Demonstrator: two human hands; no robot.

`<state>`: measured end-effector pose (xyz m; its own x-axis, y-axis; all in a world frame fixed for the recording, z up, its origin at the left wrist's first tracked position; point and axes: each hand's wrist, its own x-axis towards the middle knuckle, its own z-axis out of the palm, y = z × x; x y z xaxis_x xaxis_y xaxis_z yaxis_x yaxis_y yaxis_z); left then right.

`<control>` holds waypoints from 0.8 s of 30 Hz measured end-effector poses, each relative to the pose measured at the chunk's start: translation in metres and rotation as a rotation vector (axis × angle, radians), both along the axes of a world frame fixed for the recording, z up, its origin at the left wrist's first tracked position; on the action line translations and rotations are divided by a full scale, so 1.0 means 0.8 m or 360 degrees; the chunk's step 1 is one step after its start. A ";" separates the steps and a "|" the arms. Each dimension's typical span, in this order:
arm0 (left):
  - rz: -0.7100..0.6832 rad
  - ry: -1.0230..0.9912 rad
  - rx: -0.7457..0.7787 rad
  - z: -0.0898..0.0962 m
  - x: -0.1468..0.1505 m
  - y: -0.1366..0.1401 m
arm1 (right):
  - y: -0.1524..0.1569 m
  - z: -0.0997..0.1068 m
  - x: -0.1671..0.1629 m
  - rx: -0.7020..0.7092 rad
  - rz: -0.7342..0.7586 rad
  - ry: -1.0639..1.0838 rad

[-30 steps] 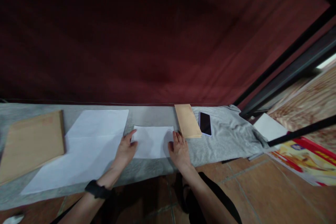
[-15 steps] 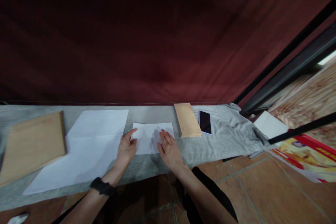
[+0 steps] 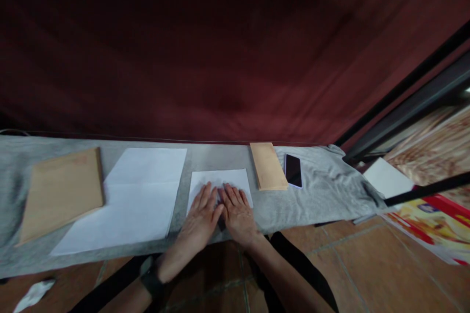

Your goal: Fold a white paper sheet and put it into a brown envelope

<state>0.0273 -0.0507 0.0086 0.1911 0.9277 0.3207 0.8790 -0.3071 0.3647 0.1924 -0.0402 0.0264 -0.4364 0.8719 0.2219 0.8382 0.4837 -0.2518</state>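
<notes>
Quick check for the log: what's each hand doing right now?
Left hand: open, fingers flat on the small white paper, grasping nothing.
Right hand: open, fingers flat on the same paper, grasping nothing.

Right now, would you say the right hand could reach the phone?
Probably yes: the right hand lies on the small white paper, and the flat tan stack beside the phone looks low enough to pass over.

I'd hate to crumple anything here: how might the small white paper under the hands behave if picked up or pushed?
The small white paper lies flat and looks thin, so it is probably light and floppy. Pushed across the gray cloth, it would likely slide or buckle rather than roll.
</notes>
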 end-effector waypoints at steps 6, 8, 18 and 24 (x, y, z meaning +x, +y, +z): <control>-0.0073 0.0153 0.0049 -0.016 0.018 -0.021 | -0.014 -0.012 -0.004 -0.0010 0.0022 -0.0070; -0.0070 0.0186 0.0069 -0.015 0.015 -0.023 | -0.016 -0.016 -0.002 0.0045 -0.0029 -0.0034; 0.0046 0.0261 0.0057 -0.011 -0.008 -0.017 | -0.015 -0.018 0.029 0.0141 -0.0186 -0.0036; 0.0111 0.0257 0.0000 -0.006 -0.021 -0.018 | -0.013 -0.022 0.054 0.0208 -0.0245 -0.0080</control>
